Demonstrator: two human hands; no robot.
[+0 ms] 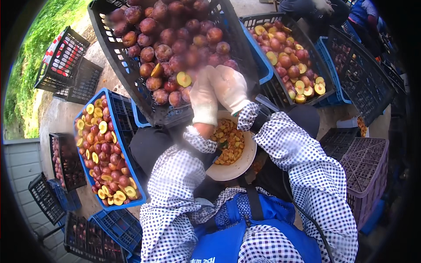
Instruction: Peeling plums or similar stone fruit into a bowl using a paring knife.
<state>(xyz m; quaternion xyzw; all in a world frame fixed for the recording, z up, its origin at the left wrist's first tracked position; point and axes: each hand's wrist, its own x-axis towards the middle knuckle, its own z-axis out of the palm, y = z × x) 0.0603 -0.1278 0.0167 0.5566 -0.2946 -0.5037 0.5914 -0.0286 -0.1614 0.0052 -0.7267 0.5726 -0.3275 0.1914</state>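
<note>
Both my hands wear pale knit gloves and meet at the near right edge of a black plastic crate (pixel 171 119) of whole plums (pixel 164 52). My left hand (pixel 204 95) and my right hand (pixel 229 86) touch at the fingers; what lies between them is hidden and blurred. A halved plum (pixel 184 79) with yellow flesh lies on the plums just left of my hands. Below my wrists, a white bowl (pixel 251 157) holds plum pits with bits of flesh (pixel 232 144). My left cuff partly covers the bowl.
A blue-rimmed crate (pixel 142 201) of halved plums stands at left, and a black crate (pixel 324 98) of halves at upper right. Stacked black crates (pixel 70 65) stand at upper left, a purple crate (pixel 365 174) at right. Another person's hand (pixel 324 6) shows at top right.
</note>
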